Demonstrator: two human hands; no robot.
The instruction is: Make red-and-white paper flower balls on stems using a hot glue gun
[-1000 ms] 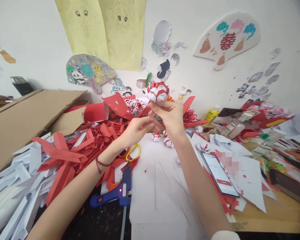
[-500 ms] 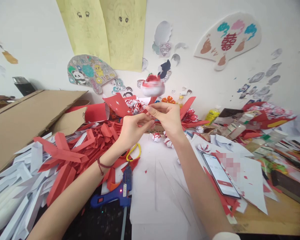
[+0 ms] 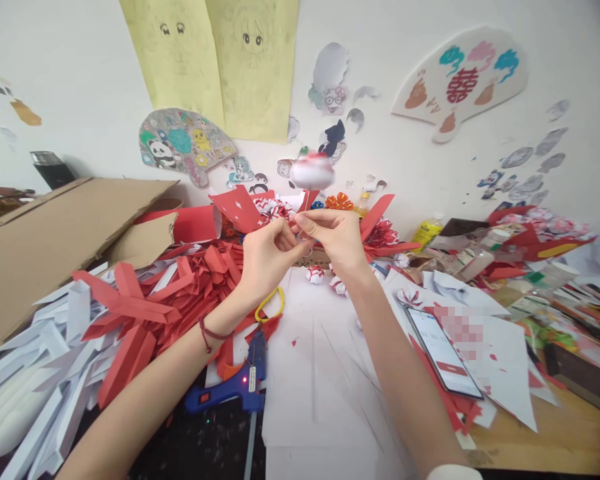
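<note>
Wht fan (image 3: 453, 115) w/ red 囍 sign (image 3: 462, 85); phone scrn (image 3: 445, 351) too blurry to read.

I am at a craft desk (image 3: 545, 443), in a home or a small studio, I cannot tell which: folded strips (image 3: 140, 307) heap at the left, a glue gun (image 3: 234, 391) lies at lower centre, paper flowers (image 3: 315, 274) dot the middle, drawings (image 3: 255, 87) hang at upper left, a painted fan (image 3: 503, 83) at upper right, and a phone (image 3: 445, 350) and bottle (image 3: 427, 231) show at right
</note>
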